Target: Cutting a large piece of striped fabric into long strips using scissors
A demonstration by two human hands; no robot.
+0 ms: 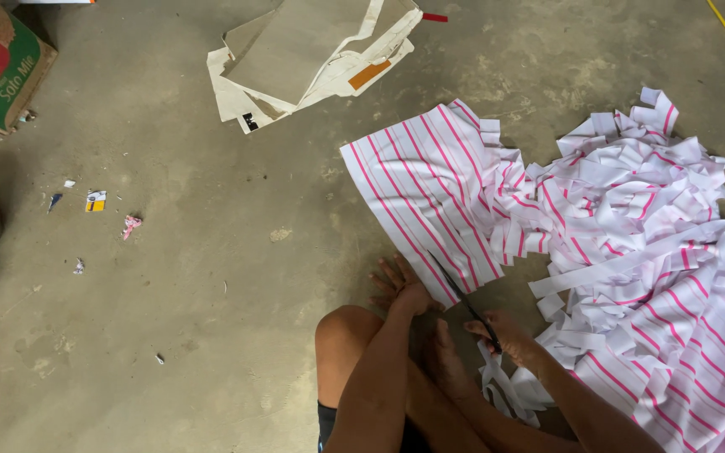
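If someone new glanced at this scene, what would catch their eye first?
The big heap of pink-striped white strips at right stands out first. Beside it lies a flat striped sheet, which the right hand is cutting with scissors while the left hand rests at its edge. Flattened cardboard lies farther back.

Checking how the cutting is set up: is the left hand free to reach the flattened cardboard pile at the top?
Probably not from here: the left hand is pressing the striped sheet, and the cardboard pile lies well beyond it across bare floor.
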